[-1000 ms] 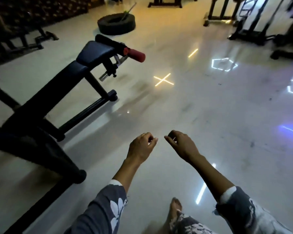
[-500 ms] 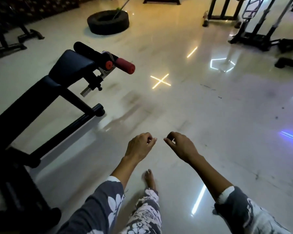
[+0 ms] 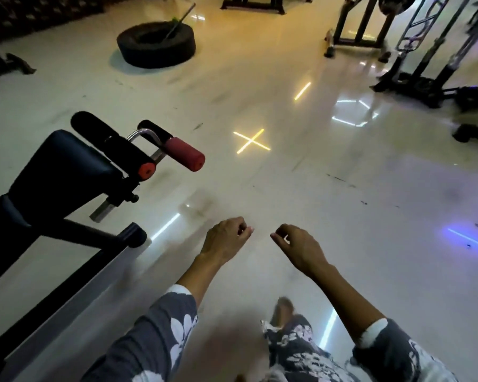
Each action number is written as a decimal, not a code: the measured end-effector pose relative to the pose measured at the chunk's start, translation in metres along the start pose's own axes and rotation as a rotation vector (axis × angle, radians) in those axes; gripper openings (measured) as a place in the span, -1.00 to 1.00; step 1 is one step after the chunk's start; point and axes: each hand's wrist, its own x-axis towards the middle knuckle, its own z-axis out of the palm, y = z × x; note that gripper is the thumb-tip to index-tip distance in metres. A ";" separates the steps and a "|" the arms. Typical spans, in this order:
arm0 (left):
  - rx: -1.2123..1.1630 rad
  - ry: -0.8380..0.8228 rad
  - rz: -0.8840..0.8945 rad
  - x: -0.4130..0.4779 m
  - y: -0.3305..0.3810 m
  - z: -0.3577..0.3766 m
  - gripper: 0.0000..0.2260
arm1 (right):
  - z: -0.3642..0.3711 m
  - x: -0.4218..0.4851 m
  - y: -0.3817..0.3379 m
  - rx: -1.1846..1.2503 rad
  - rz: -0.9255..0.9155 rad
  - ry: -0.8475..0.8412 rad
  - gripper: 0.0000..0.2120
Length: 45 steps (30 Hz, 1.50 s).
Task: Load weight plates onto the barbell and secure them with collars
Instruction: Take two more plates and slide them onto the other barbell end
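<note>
1. Hands: two, the left hand (image 3: 226, 239) and the right hand (image 3: 301, 248).
2. Flower-print sleeves: also two, left sleeve (image 3: 160, 334) and right sleeve (image 3: 398, 354).
3. Bare foot (image 3: 283, 307): just one showing, pretty blurry.
4. Bench (image 3: 64, 166): one.
5. Foam rollers on it: two by my count, a black roller (image 3: 111, 142) and a red roller (image 3: 184, 158).
6. Tyre (image 3: 155, 44): one, with one stick (image 3: 180, 19) poking out.
7. Light shapes on the floor (image 3: 342, 202): one yellow cross (image 3: 251, 140), one hexagon (image 3: 352, 113).

Glossy floor (image 3: 342, 216), padded bench (image 3: 66, 166), tyre (image 3: 156, 45)
</note>
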 end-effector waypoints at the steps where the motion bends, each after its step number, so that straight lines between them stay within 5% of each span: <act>1: 0.000 -0.007 0.006 0.032 -0.001 -0.002 -0.75 | -0.006 0.031 0.004 0.000 0.002 0.004 -0.71; 14: -0.039 -0.015 -0.162 0.405 -0.015 -0.072 -0.75 | -0.111 0.428 0.001 -0.021 -0.106 -0.120 -0.70; 21: -0.076 0.096 -0.285 0.582 -0.101 -0.117 -0.76 | -0.110 0.652 -0.055 -0.116 -0.249 -0.211 -0.71; 34: -0.104 0.220 -0.543 0.869 -0.281 -0.296 -0.73 | -0.102 1.022 -0.246 -0.153 -0.420 -0.287 -0.71; 45: -0.207 0.406 -0.860 1.008 -0.476 -0.445 -0.74 | -0.021 1.283 -0.486 -0.221 -0.730 -0.586 -0.71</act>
